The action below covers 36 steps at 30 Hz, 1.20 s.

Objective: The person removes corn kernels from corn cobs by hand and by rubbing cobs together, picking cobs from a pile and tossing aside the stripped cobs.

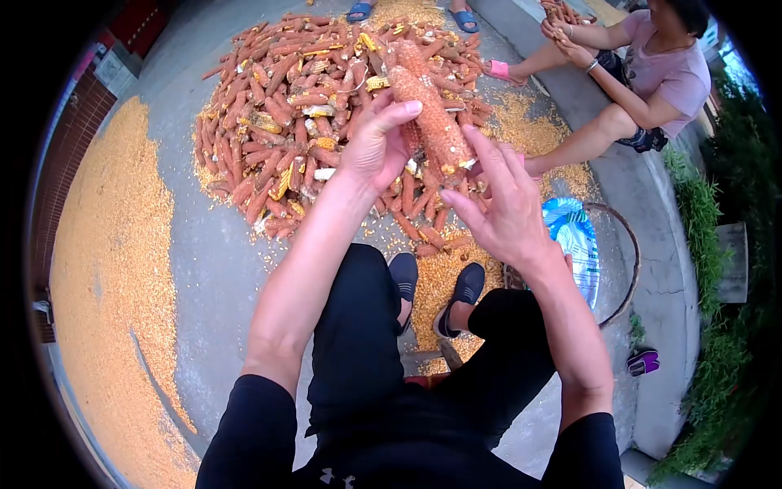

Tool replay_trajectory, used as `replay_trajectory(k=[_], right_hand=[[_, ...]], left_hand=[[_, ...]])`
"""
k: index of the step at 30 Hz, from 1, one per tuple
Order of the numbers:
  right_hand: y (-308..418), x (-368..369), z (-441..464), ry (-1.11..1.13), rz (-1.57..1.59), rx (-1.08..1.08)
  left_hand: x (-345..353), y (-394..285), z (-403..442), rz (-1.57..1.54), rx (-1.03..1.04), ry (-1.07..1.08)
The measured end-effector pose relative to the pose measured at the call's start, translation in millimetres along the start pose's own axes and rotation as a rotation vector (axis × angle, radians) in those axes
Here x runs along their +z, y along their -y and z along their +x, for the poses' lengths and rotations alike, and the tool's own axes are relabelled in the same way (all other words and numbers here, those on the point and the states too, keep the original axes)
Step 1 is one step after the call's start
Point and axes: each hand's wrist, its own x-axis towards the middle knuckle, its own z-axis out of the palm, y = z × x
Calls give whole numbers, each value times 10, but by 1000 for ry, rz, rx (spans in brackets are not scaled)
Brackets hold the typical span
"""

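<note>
In front of me, my left hand (379, 143) is wrapped round a mostly stripped corn cob (428, 114), its thumb lying along the near side. A second reddish cob shows partly behind it, also at the left hand. A few yellow kernels cling to the lower end of the front cob. Beside that end is my right hand (509, 200), thumb and fingers spread apart. Its index finger is close to the cob; whether it touches I cannot tell. Below and beyond lies a large heap of corn cobs (269, 122), mostly bare, some with yellow kernels.
Loose kernels (114, 269) cover the ground at left, with more between my shoes. A basket (623, 236) with a blue-and-white lining stands right of my knee. Another person (668, 90) sits at upper right, hands together. Blue slippers (464, 20) show at the top, purple footwear (643, 363) lower right.
</note>
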Motion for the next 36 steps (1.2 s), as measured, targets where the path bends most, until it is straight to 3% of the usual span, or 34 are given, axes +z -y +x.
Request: replay_trajectory(k=[3, 12, 16, 21, 24, 26, 30, 33, 36], right_hand=[[-239, 181, -27, -201, -52, -163], [-540, 190, -281, -160, 19, -98], [-591, 210, -337, -182, 20, -49], [-632, 168, -424, -160, -9, -15], [-644, 242, -425, -302, 111, -47], [-722, 290, -411, -343, 157, 59], [-757, 420, -403, -415, 621, 337], [-834, 324, -436, -276, 809, 469], [-825, 310, -465, -195, 607, 273]], left_hand=[[216, 139, 27, 5, -85, 46], [407, 574, 142, 52, -345, -74], [413, 778, 140, 83, -356, -173], [538, 880, 124, 288, -111, -247], [636, 876, 55, 320, 2, -244], [624, 917, 38, 337, 97, -215], [501, 949, 98, 330, 84, -350], [402, 952, 130, 356, 105, -351], [419, 913, 110, 335, 61, -400]])
